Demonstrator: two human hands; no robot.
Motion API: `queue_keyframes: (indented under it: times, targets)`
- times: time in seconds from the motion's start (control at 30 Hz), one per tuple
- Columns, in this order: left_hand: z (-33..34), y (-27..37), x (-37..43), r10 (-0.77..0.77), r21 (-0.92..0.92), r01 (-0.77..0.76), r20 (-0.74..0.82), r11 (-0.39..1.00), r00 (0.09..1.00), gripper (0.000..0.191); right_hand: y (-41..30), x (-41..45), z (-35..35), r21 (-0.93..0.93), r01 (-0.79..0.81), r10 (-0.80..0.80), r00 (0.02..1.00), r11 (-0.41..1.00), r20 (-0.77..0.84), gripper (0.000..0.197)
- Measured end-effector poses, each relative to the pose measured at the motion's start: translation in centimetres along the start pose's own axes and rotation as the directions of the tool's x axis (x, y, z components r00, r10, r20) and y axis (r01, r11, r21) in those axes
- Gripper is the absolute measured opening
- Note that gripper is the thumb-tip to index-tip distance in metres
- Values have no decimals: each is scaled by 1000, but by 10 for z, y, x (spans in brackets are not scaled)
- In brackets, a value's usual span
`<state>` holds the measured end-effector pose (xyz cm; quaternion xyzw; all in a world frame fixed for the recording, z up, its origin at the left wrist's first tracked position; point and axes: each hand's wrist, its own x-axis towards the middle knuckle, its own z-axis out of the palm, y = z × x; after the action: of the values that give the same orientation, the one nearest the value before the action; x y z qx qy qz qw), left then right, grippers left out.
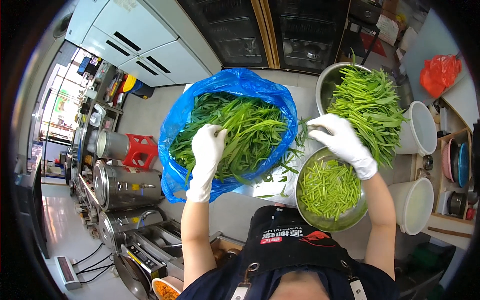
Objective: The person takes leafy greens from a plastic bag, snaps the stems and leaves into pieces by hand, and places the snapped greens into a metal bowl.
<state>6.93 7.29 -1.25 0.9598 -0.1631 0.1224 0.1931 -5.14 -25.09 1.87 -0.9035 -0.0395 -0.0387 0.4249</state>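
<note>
A blue plastic bag point(290, 108) full of long leafy green stalks point(251, 131) stands open on a metal table point(262, 187). My left hand point(210, 150), in a white glove, is over the bag's left part, fingers curled at the greens; whether it grips any is unclear. My right hand point(337, 138), gloved too, hovers between two steel bowls, thumb and fingers apart, with nothing clearly held. Below it, a steel bowl point(330, 226) holds short cut green stems point(328, 189). Above and to the right, a bundle of leafy stalks point(369, 108) lies across a larger steel bowl point(326, 88).
Loose leaves point(285, 165) lie on the table beside the bag. White buckets point(420, 206) stand at the right. On the left are a red plastic stool point(140, 150) and large steel pots point(131, 185). Glass-door cabinets point(307, 37) stand at the far side.
</note>
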Motion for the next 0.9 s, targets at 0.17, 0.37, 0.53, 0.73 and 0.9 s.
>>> queue_keyframes:
  times: [0.17, 0.37, 0.53, 0.73, 0.9]
  targets:
    - [-30, 41, -40, 140, -124, -179, -276, 976, 951, 11, -13, 22, 69, 662, -234, 178, 972, 712, 152, 33]
    - [-3, 70, -77, 379, -88, -397, -174, 913, 909, 29, -26, 46, 123, 670, -175, 282, 958, 722, -54, 30]
    - [-36, 58, -66, 270, -39, -305, -368, 952, 890, 31, -28, 47, 109, 530, -179, 219, 976, 829, -14, 35]
    - [-82, 77, -11, 587, 208, -550, -232, 809, 775, 50, -55, 44, 93, 167, -106, 89, 990, 980, 108, 29]
    - [-73, 48, 5, 554, 144, -535, -177, 832, 814, 20, -55, 38, 93, 421, 77, -65, 997, 904, -43, 38]
